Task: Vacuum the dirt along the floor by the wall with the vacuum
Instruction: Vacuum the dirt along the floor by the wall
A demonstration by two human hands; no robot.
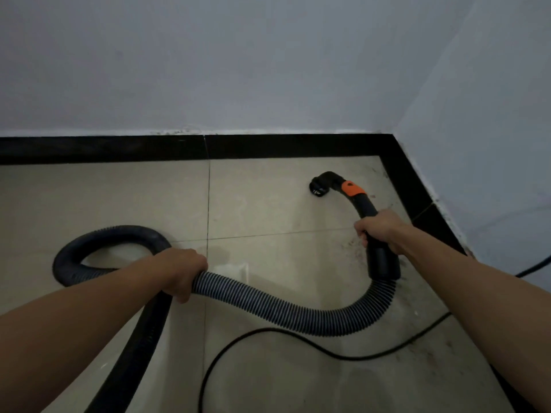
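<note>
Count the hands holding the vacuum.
2. The left hand holds the ribbed hose at lower left; the right hand holds the black tube at right, below its orange collar. None seem hidden.

In the right hand (380, 231): vacuum handle tube (365, 208). Ahead of that hand, slightly left: nozzle (318, 188), down by the floor (104, 198). Just right of the hand: skirting (417, 198) at the foot of the wall (492, 114). Just left of it: specks of dirt (347, 244). From behind that hand leftward into the left hand (182, 272): hose (283, 308), gripped there. Left of the left hand: hose looped on the floor. Nearer than both hands: cord (268, 335) across the floor.
</note>
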